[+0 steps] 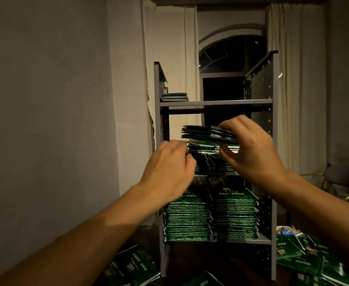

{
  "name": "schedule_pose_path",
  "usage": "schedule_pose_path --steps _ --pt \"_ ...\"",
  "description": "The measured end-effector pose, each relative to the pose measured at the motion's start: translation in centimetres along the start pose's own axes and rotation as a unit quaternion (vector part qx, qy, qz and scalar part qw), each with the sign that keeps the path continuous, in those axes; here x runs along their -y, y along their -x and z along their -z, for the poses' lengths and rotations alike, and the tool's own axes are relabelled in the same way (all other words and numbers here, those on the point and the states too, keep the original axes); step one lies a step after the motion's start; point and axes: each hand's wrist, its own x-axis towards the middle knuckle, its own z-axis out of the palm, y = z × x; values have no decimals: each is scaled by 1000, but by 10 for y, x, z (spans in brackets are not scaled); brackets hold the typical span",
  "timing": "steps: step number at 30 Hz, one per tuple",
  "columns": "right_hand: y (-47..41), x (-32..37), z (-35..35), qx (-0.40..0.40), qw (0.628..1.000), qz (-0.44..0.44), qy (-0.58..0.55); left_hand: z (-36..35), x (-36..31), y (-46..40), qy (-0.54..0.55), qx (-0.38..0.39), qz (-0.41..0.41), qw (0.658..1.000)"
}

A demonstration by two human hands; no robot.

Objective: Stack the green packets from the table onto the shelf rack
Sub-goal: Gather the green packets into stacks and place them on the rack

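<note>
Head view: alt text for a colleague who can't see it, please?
The right hand grips a bundle of green foil packets at the grey metal shelf rack's middle shelf, the left hand beside it. Two tall packet stacks fill the shelf below.

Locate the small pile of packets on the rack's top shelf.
Head view: the small pile lies at the left end of the top shelf, against the rack's left side panel, above and left of both hands.
</note>
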Motion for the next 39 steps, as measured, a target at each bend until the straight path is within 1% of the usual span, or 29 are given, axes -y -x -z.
schedule_pose_path --steps 1,4,8,14,21,29,35,39 --pt "-4 2 -5 6 1000 4 8 -5 3 3 -39 19 -18 999" --pt "-16 9 -23 23 999 19 34 -14 5 2 -95 50 -9 994" --pt "-33 15 -50 52 996 26 68 -15 3 -6 -105 68 -1 992" --pt "-56 14 -82 83 994 17 67 -17 2 -10 -122 103 0 987" --pt "-77 16 -111 153 985 11 78 -21 6 -13 -105 101 17 989" --pt "-91 6 -127 223 974 -21 24 -27 12 -12 -103 77 12 992" --pt "-89 2 -125 226 973 -30 21 -29 16 -11 -101 66 12 993" --pt "-82 5 -101 220 975 -23 -6 -26 13 -7 -92 57 11 994"
